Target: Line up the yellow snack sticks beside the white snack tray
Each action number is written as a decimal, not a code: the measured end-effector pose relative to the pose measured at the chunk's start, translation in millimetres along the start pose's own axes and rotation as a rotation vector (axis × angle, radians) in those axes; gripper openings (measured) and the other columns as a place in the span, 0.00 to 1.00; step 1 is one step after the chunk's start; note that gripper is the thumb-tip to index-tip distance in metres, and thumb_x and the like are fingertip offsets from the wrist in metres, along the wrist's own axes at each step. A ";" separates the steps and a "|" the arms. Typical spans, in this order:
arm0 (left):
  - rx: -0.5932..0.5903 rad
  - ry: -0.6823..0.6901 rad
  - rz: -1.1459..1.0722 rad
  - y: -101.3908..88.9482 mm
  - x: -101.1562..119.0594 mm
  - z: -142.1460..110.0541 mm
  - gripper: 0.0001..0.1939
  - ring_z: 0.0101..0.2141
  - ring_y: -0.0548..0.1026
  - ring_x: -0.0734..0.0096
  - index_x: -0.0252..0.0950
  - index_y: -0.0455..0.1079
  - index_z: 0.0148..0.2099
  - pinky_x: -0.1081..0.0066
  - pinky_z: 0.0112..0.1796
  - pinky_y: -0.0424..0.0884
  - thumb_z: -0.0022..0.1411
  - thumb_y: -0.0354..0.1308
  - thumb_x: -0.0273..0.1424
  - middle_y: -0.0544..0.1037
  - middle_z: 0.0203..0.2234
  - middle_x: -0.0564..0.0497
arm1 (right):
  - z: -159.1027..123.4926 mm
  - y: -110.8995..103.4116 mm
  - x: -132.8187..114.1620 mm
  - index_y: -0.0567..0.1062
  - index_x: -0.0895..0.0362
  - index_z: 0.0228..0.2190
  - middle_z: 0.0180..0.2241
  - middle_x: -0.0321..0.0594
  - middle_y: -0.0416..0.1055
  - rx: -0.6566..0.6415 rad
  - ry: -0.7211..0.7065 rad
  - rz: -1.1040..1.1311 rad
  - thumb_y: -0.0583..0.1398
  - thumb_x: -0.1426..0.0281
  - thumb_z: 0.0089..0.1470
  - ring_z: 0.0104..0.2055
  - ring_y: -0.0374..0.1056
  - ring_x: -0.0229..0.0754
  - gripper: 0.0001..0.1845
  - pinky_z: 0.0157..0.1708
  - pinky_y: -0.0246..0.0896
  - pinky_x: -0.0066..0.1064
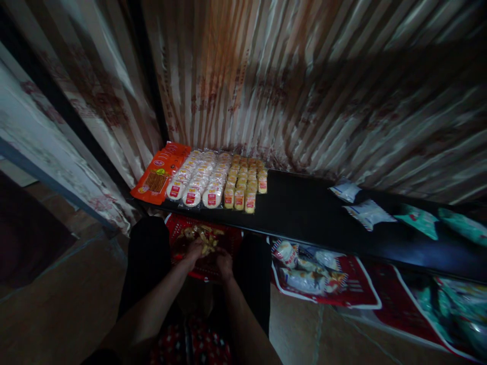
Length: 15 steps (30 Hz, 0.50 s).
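A red basket stands between my knees under the shelf, with small yellow-wrapped snack packets inside. My left hand is down in the basket, its fingers closed around some of these packets. Just to the right, my right hand is low over the same basket; its fingers are dim and partly hidden, so their hold is unclear. On the black shelf above lie rows of matching yellow packets, beside rows of round white crackers in clear wrappers. An orange snack bag lies at the shelf's left end.
Further right on the black shelf lie white packets and green packets. A second red basket holds bagged snacks; a third red basket has green bags. A pleated curtain hangs behind, and dark posts stand left.
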<state>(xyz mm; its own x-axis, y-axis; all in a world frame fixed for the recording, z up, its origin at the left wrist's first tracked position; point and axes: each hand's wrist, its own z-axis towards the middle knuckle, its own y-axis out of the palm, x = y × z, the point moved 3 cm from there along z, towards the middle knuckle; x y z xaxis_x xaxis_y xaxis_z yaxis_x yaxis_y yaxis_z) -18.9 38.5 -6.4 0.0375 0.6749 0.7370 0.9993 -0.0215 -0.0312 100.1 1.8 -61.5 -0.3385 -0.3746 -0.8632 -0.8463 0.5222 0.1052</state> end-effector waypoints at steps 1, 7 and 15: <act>-0.012 0.004 -0.009 0.4 1.6 -0.9 0.05 0.32 0.73 0.73 0.35 0.68 0.32 0.75 0.31 0.68 0.51 0.53 0.22 0.76 0.30 0.51 | 0.5 -1.0 0.9 0.74 0.56 0.23 0.19 0.35 0.73 0.017 0.005 0.007 0.58 0.71 0.31 0.24 0.69 0.40 0.10 0.28 0.64 0.28; -0.009 0.006 -0.053 0.2 6.2 -7.4 0.06 0.35 0.74 0.71 0.35 0.69 0.34 0.75 0.31 0.70 0.51 0.55 0.23 0.76 0.35 0.49 | -1.3 -2.0 0.9 0.75 0.56 0.30 0.25 0.36 0.76 0.078 0.012 0.065 0.59 0.70 0.30 0.30 0.71 0.41 0.17 0.30 0.64 0.28; -0.006 0.007 -0.100 -1.5 15.1 -11.0 0.05 0.32 0.76 0.73 0.34 0.68 0.36 0.76 0.31 0.72 0.55 0.56 0.28 0.77 0.34 0.49 | -3.8 -7.3 -8.5 0.74 0.59 0.40 0.36 0.43 0.77 0.130 0.028 0.101 0.61 0.66 0.30 0.37 0.72 0.45 0.28 0.32 0.65 0.29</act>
<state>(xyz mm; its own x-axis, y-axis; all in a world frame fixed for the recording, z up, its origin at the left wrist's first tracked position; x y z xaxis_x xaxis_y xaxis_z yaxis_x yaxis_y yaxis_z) -19.8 40.6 12.2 -0.0629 0.6688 0.7407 0.9980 0.0413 0.0475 107.6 -1.8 -53.0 -0.4316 -0.3352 -0.8375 -0.7475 0.6526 0.1240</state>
